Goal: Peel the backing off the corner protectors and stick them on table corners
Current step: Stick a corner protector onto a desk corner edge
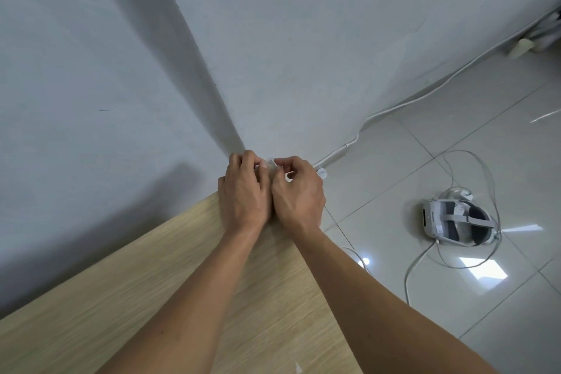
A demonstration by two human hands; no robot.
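Observation:
A small clear corner protector (270, 164) shows between my fingertips at the far corner of the light wooden table (158, 282). My left hand (244, 191) has its fingers curled around the protector from the left. From the right, my right hand (299, 191) pinches it with thumb and fingers. The two hands touch each other and cover the table corner, so most of the protector is hidden. Whether any backing is on it cannot be made out.
A white wall rises right behind the table corner. To the right lies a tiled floor with a white headset (455, 223), loose white cables (419, 258) and a cable duct (425, 94) along the wall's foot. A small white scrap (298, 368) lies on the table near me.

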